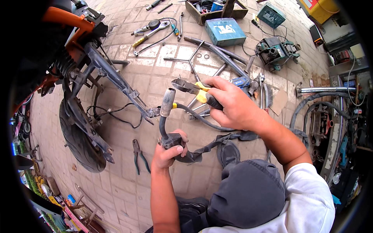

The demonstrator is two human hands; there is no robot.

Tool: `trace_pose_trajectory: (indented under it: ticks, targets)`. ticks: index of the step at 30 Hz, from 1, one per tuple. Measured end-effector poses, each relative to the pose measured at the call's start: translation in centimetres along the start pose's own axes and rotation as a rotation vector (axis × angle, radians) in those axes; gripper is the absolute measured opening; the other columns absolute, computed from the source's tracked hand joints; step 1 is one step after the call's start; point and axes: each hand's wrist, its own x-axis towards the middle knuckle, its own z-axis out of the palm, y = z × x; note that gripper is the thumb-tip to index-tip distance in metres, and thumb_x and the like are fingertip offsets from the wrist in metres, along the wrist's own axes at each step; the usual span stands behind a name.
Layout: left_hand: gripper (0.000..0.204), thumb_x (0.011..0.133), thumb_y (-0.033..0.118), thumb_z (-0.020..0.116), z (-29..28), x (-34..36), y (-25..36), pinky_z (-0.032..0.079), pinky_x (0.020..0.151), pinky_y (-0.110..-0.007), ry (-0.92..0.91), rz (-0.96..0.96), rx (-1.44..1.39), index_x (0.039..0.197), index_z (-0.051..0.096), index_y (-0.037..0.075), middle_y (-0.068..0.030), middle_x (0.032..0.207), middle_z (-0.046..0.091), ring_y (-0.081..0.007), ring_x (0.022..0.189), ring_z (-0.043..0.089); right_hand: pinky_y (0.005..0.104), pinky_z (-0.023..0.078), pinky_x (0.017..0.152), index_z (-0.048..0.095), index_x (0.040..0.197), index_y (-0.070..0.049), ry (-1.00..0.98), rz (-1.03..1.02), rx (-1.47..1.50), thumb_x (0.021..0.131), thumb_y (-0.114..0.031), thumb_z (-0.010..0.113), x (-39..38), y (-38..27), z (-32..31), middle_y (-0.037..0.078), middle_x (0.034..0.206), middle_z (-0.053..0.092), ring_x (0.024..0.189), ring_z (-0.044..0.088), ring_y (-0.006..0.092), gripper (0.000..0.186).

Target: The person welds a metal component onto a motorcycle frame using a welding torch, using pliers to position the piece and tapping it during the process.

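Observation:
My left hand [169, 151] is closed on the black handle of a welding torch [166, 140], whose metal nozzle [167, 101] points up at a curved neck. A dark sleeved cable trails rightward from it. My right hand [221, 101] grips yellow-and-black handled pliers [202, 91], their jaws just above and right of the nozzle tip, not visibly touching it. Behind the nozzle, a hose with a yellow fitting [175, 105] lies near the end of a dark steel frame member [128, 97].
At left stands a partly dismantled orange two-wheeler with a tyre [77, 143]. Loose pliers [138, 159] lie below. Wrenches, steel tubes [213, 50], teal cases [224, 31] and a teal machine [274, 52] lie beyond my hands. A cluttered metal bench [334, 163] lines the right side.

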Motion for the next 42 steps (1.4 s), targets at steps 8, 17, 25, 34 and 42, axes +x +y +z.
trace_pose_trajectory:
  ticks: [8,17,25,34,42]
  targets:
    - [0.037,0.071,0.019,0.072,0.4,0.2,-0.7,0.043,0.059,-0.029,0.04,-0.046,-0.023,0.098,0.06,-0.004,-0.0073,0.081,0.056,-0.0176,0.063,0.057,0.043,0.052,0.079,0.059,0.093,0.004,-0.022,0.015,-0.035,0.07,-0.01,0.068,-0.7,1.5,-0.1,0.02,0.101,0.057,0.09,0.059,0.0393,0.029]
    - [0.034,0.072,0.012,0.071,-1.6,-2.0,-2.7,0.049,0.06,-0.034,0.154,-0.068,-0.111,0.099,0.061,-0.005,-0.0102,0.077,0.058,-0.022,0.061,0.059,0.0437,0.052,0.078,0.062,0.091,0.003,-0.394,0.075,-0.111,0.076,-0.014,0.064,1.8,2.0,0.0,0.018,0.1,0.059,0.088,0.062,0.0361,0.023]
    - [0.028,0.076,0.01,0.067,3.8,3.0,1.1,0.05,0.055,-0.037,0.281,0.029,-0.121,0.098,0.06,-0.005,-0.0117,0.078,0.057,-0.0222,0.058,0.056,0.0338,0.047,0.068,0.063,0.11,0.001,0.105,0.443,-0.046,0.075,-0.013,0.062,25.0,0.9,-31.7,0.012,0.092,0.058,0.078,0.056,0.0228,0.038]
    - [0.027,0.078,0.008,0.069,1.8,1.5,-0.3,0.049,0.056,-0.033,0.326,0.006,-0.096,0.1,0.059,-0.004,-0.0099,0.082,0.058,-0.0209,0.06,0.058,0.0281,0.044,0.072,0.066,0.115,0.0,-0.341,0.801,0.462,0.083,-0.013,0.062,1.3,11.2,-6.5,0.006,0.093,0.062,0.082,0.054,0.0138,0.036]
    - [0.029,0.079,0.009,0.069,2.5,2.2,0.3,0.048,0.056,-0.032,0.306,0.005,-0.063,0.102,0.059,-0.005,-0.0089,0.079,0.059,-0.0194,0.061,0.058,0.0307,0.043,0.059,0.067,0.111,-0.002,-0.412,1.076,0.515,0.082,-0.015,0.062,-13.6,10.5,3.3,0.003,0.074,0.058,0.068,0.053,0.0133,0.032]
